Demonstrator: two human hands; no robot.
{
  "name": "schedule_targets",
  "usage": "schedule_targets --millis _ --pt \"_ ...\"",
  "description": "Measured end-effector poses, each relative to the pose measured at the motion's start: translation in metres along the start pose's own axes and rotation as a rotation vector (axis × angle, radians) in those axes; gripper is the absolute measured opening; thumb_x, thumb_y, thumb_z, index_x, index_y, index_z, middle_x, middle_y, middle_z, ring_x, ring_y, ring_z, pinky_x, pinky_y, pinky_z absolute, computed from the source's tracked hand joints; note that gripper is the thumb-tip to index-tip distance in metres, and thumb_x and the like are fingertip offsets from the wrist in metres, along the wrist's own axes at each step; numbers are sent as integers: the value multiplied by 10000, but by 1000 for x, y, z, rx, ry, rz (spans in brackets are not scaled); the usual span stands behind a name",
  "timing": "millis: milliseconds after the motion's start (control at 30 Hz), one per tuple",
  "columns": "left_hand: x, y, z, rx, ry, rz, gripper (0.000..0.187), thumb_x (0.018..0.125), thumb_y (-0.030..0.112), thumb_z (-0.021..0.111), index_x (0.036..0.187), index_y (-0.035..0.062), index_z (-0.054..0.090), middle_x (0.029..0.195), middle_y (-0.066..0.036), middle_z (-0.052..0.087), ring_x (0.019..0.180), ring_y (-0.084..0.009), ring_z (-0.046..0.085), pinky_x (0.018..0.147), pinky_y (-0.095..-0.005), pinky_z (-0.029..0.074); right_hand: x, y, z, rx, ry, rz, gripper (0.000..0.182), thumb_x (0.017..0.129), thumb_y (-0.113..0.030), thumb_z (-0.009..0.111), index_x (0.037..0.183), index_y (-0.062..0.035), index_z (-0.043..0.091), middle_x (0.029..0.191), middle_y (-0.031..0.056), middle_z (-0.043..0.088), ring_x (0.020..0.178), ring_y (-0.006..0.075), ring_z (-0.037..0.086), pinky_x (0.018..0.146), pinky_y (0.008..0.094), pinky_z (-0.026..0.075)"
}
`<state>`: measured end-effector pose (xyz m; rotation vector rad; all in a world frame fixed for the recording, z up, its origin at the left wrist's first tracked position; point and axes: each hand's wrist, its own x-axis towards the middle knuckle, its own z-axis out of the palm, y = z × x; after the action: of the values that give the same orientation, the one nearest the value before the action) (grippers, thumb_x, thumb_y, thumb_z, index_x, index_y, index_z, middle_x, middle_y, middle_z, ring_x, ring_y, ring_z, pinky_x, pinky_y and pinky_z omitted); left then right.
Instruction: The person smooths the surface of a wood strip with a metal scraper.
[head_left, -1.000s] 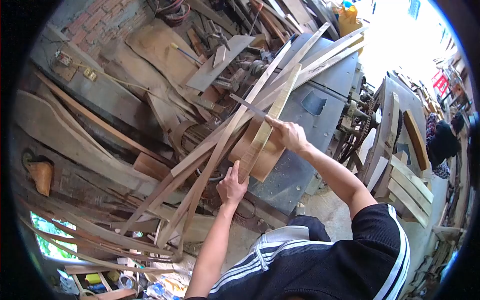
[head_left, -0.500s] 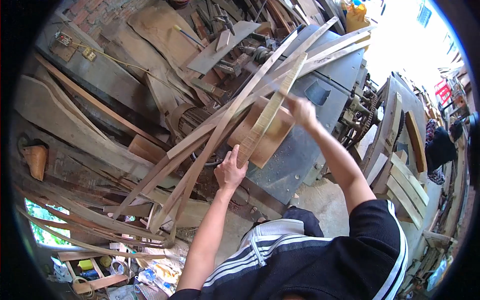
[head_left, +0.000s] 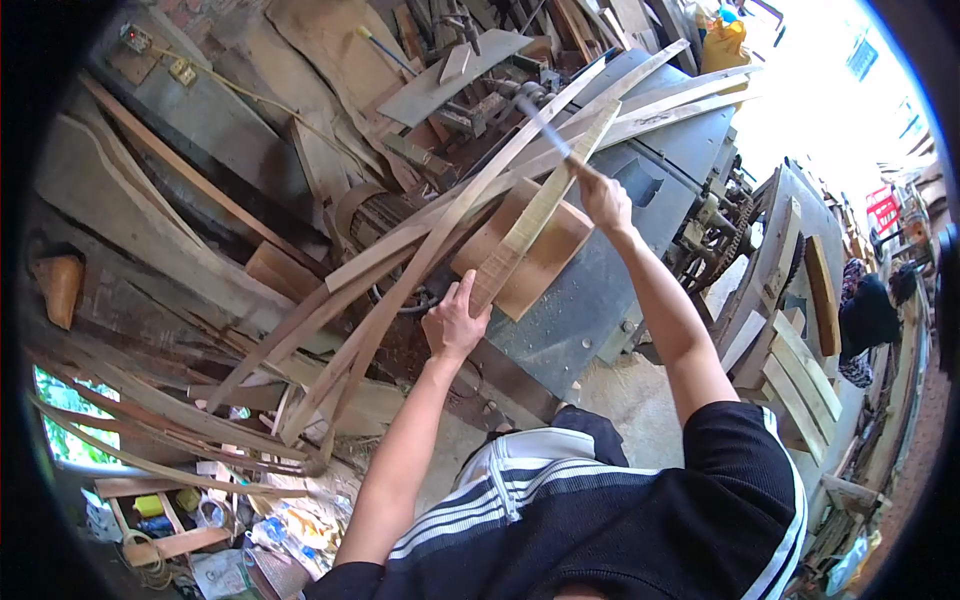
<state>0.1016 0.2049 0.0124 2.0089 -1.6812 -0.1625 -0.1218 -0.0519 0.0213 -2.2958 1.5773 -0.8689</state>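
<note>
My left hand [head_left: 455, 322] grips the near end of a long, curved piece of wood [head_left: 530, 225], which rests slanted over a tan wooden block [head_left: 548, 262]. In my right hand [head_left: 606, 202] is a wooden-handled file [head_left: 547, 131], its long thin grey blade blurred by motion. The file crosses the upper part of the curved piece, blade pointing up and left. Under the block lies the dark metal machine table [head_left: 560, 345], dusted with shavings.
Several long wooden strips [head_left: 450, 215] cross the machine table just left of the work. A motor [head_left: 372, 222] sits beyond them. On the right are a gear and chain [head_left: 735, 245] and a second bench with boards [head_left: 800, 375]. Stacked planks line the left side.
My right hand has moved slightly down, and the file now shows more of its blade past the wood's far side. The whole view has shifted a little.
</note>
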Motion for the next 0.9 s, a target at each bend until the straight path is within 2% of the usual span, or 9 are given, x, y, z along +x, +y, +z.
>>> schedule_targets --millis 133,233,300,433,567,633,700,800,900 --pt "0 0 -2 54 -58 -46 666 803 327 768 1396 181 505 1084 -89 679 879 -376 701 716 -503 572 -44 -37 15 -76 -83 37 498 937 -201 543 1410 -358 571 859 198 721 801 407 717 691 515 581" --pt "1 -1 -3 67 -59 -44 668 811 335 762 1402 179 493 1122 -93 673 906 -383 695 733 -504 571 -115 -74 22 154 -46 -294 484 969 -168 548 1417 -350 569 746 171 687 677 390 697 631 485 571" --pt "-3 -3 -1 83 -72 -62 668 816 340 759 1404 174 488 1143 -101 669 930 -388 691 749 -506 569 -124 -100 -10 96 -278 -149 453 984 -157 549 1404 -322 586 866 206 702 793 409 700 686 504 562" --pt "-3 -11 -4 -16 -91 -26 733 819 372 775 1431 133 449 1171 -147 650 1046 -403 652 837 -509 547 -123 -94 0 69 -223 -218 425 1000 -214 538 1400 -353 581 768 171 688 702 383 698 595 472 558" --pt "-37 -41 1 -154 232 37 852 760 370 860 1444 79 446 1172 -151 668 1035 -346 687 857 -446 558 -125 -97 6 94 -159 -187 408 1013 -236 517 1402 -343 579 819 181 704 737 386 702 629 487 562" --pt "-61 -54 8 -704 -102 -313 645 782 274 866 1300 23 575 1117 -168 720 1001 -304 726 848 -401 581 -129 -101 7 82 -176 -177 402 1021 -245 505 1404 -342 575 837 187 709 752 391 705 645 496 563" --pt "-71 -51 26 -574 -22 -302 530 811 266 860 1210 -2 636 1071 -161 747 954 -219 732 819 -354 588 -131 -107 9 128 -160 -87 394 1034 -264 488 1407 -363 568 898 208 715 795 416 704 678 514 562" --pt "-65 -36 39 -920 186 -436 581 793 232 878 1251 -2 609 1090 -126 731 1001 -159 696 836 -346 578 -140 -113 16 139 -112 -7 388 1039 -294 487 1405 -398 563 927 233 711 836 450 695 711 527 559" --pt "-59 -42 33 -1078 259 -269 590 772 216 890 1246 15 599 1085 -103 711 1017 -150 677 835 -334 565 -141 -115 14 123 -128 22 383 1037 -310 493 1402 -395 568 930 244 709 854 463 691 736 533 557"
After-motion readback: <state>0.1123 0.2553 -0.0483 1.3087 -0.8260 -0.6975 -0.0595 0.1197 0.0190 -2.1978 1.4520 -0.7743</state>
